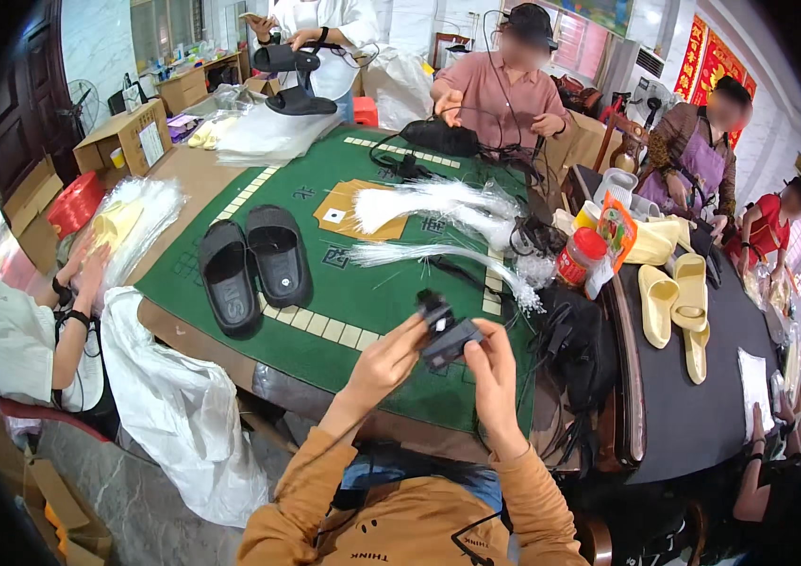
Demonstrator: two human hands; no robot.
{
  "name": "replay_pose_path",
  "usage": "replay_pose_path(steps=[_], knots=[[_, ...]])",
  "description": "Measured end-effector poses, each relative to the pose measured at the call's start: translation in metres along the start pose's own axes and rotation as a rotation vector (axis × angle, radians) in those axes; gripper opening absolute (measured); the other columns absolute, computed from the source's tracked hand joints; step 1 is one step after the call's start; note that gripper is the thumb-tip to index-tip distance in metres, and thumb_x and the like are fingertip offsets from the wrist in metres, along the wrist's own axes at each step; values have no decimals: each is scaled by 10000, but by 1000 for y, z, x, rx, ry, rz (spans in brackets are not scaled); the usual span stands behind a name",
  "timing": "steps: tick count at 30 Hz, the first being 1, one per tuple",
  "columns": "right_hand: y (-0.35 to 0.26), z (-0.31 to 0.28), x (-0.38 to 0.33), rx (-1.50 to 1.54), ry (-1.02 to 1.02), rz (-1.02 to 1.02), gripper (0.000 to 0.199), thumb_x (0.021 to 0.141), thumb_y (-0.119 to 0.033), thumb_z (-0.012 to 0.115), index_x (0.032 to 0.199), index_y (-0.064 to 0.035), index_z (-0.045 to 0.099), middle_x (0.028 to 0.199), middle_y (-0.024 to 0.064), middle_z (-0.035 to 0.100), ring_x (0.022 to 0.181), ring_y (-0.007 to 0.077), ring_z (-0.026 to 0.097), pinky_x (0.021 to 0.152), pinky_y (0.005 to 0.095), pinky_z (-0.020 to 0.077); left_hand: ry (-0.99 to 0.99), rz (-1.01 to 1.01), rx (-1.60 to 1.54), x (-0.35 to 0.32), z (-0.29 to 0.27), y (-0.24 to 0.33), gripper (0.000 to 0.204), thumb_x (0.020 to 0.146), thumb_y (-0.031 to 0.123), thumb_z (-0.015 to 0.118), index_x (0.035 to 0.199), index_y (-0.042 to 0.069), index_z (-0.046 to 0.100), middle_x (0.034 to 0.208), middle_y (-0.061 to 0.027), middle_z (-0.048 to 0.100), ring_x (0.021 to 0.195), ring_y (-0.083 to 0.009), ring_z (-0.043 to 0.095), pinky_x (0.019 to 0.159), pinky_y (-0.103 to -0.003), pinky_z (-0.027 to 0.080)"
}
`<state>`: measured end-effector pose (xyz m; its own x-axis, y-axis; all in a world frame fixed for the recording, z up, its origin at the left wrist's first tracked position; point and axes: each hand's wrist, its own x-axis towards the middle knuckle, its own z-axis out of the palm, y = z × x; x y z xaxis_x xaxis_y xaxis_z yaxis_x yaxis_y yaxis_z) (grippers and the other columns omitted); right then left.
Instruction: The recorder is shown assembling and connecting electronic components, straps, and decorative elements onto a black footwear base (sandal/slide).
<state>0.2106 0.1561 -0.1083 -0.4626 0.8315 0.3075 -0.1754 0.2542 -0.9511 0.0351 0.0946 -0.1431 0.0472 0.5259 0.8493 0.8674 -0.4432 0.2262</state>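
Observation:
My left hand (389, 358) is closed, its fingertips pinching a small black piece with a white spot (435, 314). My right hand (495, 370) grips a small dark-grey boxy object (452, 343) between thumb and fingers. The two pieces touch or overlap above the table's near edge; whether they are joined, and their exact kind, I cannot make out. Beyond them on the green mat (353, 311) lie bundles of thin white plastic strands (448, 259). To the left, a pair of black slide sandals (254, 269) rests side by side, soles down.
A red-lidded jar (580, 259) and an orange packet (616, 236) stand at the right. Cream slides (674, 297) lie on the dark side table (693, 415). A white sack (174, 406) hangs at the left edge. Several people work around the table; one holds another black slide (285, 58).

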Motion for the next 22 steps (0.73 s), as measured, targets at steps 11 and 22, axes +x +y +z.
replay_pose_path(steps=[11, 22], knots=[[-6, -10, 1, 32, -51, -55, 331, 1023, -157, 570, 1302, 22, 558, 1178, 40, 521, 1054, 122, 527, 924, 266, 440, 195, -83, 85, 13, 11, 15, 216, 795, -92, 675, 1002, -95, 735, 1125, -187, 718, 1130, -360, 701, 912, -417, 600], [-4, -10, -4, 31, -58, -47, 333, 1016, -150, 578, 1304, 16, 563, 1208, 44, 526, 1056, 124, 524, 933, 267, 439, 183, -68, 111, 0, 15, 15, 285, 741, -77, 680, 1022, -87, 727, 1160, -184, 703, 1146, -384, 689, 926, -430, 596]])
